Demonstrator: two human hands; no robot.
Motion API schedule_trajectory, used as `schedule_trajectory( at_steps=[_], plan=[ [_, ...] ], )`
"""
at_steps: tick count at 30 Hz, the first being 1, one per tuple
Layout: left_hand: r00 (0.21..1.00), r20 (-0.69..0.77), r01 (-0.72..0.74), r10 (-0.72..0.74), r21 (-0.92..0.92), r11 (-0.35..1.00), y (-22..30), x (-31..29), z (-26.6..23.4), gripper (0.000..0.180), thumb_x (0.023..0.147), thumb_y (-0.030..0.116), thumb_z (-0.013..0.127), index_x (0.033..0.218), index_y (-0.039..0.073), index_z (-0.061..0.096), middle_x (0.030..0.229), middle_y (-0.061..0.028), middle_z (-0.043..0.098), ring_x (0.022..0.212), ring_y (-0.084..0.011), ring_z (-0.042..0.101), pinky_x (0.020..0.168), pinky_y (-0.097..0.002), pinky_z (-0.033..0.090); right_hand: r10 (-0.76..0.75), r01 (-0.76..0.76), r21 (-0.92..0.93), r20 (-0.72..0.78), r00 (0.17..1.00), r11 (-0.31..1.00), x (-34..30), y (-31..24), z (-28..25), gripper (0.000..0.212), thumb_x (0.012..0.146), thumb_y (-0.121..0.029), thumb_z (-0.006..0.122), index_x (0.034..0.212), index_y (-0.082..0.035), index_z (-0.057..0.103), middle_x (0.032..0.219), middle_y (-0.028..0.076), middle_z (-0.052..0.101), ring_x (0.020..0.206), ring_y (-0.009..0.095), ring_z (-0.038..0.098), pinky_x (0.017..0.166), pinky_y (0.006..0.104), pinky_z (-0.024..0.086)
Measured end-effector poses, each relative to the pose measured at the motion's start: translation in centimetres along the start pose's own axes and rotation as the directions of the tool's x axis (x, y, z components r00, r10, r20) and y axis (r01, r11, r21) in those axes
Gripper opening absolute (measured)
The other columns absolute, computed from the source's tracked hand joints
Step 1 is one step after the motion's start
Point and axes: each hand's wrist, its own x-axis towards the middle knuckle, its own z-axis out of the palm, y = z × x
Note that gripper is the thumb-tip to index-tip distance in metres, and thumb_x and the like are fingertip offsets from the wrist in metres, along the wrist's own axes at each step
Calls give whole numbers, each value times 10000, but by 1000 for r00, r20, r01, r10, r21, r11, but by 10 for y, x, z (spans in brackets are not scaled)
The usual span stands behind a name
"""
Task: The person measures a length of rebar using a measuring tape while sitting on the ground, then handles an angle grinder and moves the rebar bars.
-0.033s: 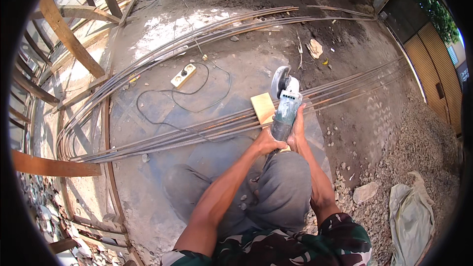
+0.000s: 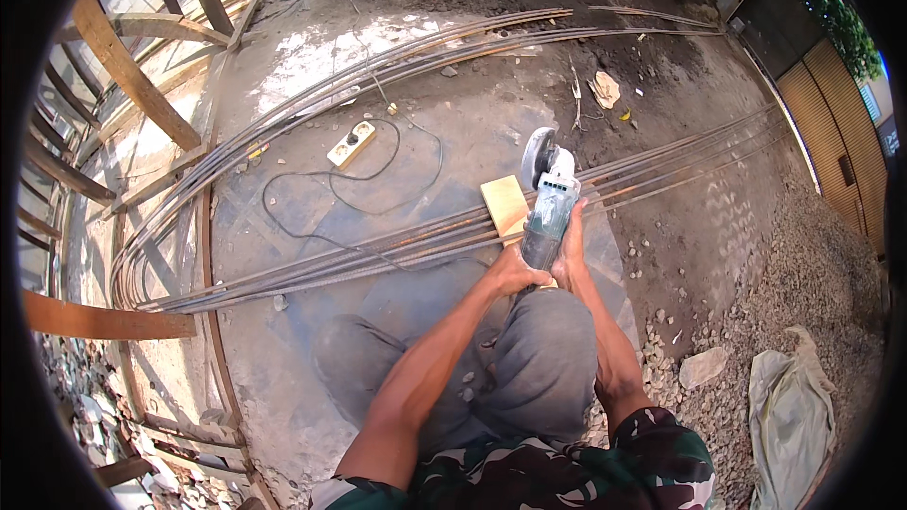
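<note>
Head view, biggest first?
— Rods [image 2: 453, 236], out past left hand [image 2: 515, 269]. Grinder [image 2: 550, 212], in both: left clamped round rear, right hand [image 2: 572, 250] clasping side. Wood block [image 2: 504, 200], beyond left hand.
— Handling?
— Likely heavy, stiff; grip body, avoid disc [image 2: 539, 148].

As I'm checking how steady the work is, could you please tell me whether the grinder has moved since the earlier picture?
No; judged against the wooden block, the grinder shows no visible shift in any direction.

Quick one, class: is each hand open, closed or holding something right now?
Left hand: closed, holding the angle grinder.
Right hand: also holding the angle grinder, at its right side.
</note>
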Motion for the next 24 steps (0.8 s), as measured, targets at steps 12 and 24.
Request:
schedule_trajectory(
  at_steps=[12,24],
  plan=[
    [959,-18,255,-284,495,830,-36,44,95,597,574,267,758,1003,-106,574,945,-301,646,905,-397,658,778,-426,535,-369,72,-488,-547,751,870,1,-6,-139,674,906,-584,518,1238,3,494,996,110,633,870,222,612,748,354,517],
    [960,171,101,-222,527,844,-101,23,146,634,733,321,757,1140,-83,486,1120,-267,559,1057,-391,582,897,-484,468,-366,-76,-628,-542,756,774,-12,-27,-190,692,635,-49,762,1219,15,396,980,105,544,835,214,562,685,374,483]
  ],
)
